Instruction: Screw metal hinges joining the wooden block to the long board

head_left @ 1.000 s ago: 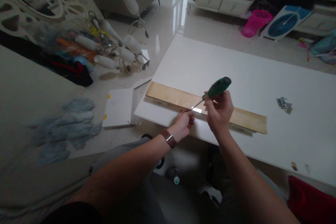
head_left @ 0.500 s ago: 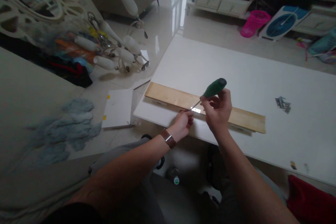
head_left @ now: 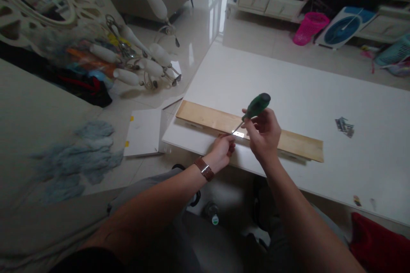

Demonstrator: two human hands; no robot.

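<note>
My right hand (head_left: 264, 134) is closed around a screwdriver (head_left: 256, 106) with a green handle and dark end cap. The tool leans up and to the right, its shaft running down to the left end of a small shiny metal plate (head_left: 238, 134) with holes. That plate lies at the near edge of a long wooden board (head_left: 208, 116). With fingers pinched at the screwdriver tip, my left hand (head_left: 223, 147) touches the board's near edge. Whatever it pinches is too small to make out. The board rests on a large white panel (head_left: 288, 81).
Several small metal pieces (head_left: 345, 127) lie in a pile on the panel's right side. A white board (head_left: 144, 132) with yellow tabs leans at the left. On the floor stand a lamp fixture (head_left: 153, 62), a pink basket (head_left: 310, 27) and, between my feet, a bottle (head_left: 214, 213).
The screwdriver's handle has tipped slightly to the left, and my right hand's fingers have shifted on it. My left hand stays in place.
</note>
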